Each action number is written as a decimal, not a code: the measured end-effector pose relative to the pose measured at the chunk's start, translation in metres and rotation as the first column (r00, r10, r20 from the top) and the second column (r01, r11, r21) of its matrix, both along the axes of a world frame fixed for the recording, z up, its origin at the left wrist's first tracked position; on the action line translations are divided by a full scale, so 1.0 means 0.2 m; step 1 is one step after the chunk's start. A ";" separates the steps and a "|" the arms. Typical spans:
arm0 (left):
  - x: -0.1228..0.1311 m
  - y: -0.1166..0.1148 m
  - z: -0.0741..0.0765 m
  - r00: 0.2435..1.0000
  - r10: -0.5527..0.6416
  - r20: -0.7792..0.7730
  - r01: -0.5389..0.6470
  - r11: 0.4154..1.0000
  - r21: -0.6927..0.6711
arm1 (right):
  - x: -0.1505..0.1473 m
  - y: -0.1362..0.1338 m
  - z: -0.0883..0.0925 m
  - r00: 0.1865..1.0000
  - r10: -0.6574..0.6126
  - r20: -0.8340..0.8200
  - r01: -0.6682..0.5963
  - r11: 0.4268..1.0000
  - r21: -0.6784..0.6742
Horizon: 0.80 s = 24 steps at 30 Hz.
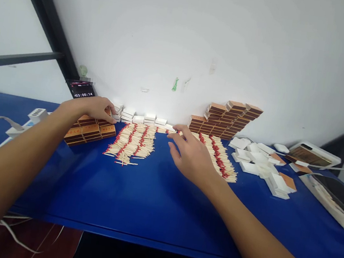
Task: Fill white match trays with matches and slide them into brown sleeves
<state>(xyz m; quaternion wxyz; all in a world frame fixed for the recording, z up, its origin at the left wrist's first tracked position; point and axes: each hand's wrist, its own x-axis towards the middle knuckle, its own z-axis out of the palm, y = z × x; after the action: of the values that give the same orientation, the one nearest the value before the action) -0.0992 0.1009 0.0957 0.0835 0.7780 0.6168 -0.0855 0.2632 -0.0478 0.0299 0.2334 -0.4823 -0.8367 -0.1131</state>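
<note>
My left hand (97, 108) reaches over the left stack of brown matchboxes (90, 133), its fingers bent around a matchbox at the top; a bit of orange shows between finger and thumb. My right hand (192, 155) is in the middle of the table, fingers apart and nothing in them. Its fingertips are close to a row of white inner trays (149, 118) along the wall. Loose red-tipped matches (135, 141) lie in rows to its left. More matches (219, 156) lie on its right, partly hidden behind the hand.
A stepped stack of matchboxes (223, 121) stands against the wall. White trays (256, 159) are heaped at the right, near a phone on a white case (337, 197). At the left are a timer screen (82, 90) and a white charger (37, 114) with a cable on the blue table (124, 203).
</note>
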 end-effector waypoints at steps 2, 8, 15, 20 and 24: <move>0.03 0.00 0.01 1.000 0.014 -0.024 -0.015 0.999 -0.032 | 0.00 0.00 0.01 1.000 -0.013 0.013 0.013 1.000 -0.011; 0.04 0.02 -0.01 1.000 -0.001 -0.028 -0.001 0.999 -0.048 | -0.01 -0.01 0.01 0.999 -0.018 0.027 0.019 1.000 -0.015; 0.02 0.03 -0.03 1.000 -0.018 -0.011 0.018 0.998 -0.067 | 0.00 0.00 0.00 1.000 -0.002 0.012 0.002 1.000 0.003; 0.01 0.04 -0.05 1.000 -0.021 0.001 0.021 0.998 -0.067 | 0.00 0.00 0.00 1.000 -0.004 0.011 0.004 1.000 0.004; 0.01 0.04 -0.04 1.000 -0.018 0.003 0.019 0.998 -0.058 | 0.00 0.00 0.00 1.000 0.002 0.006 -0.002 1.000 0.005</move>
<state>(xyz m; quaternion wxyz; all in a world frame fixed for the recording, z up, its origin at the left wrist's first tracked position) -0.0977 0.1084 0.0867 0.1061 0.7810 0.6067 -0.1033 0.2635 -0.0485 0.0305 0.2321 -0.4807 -0.8376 -0.1164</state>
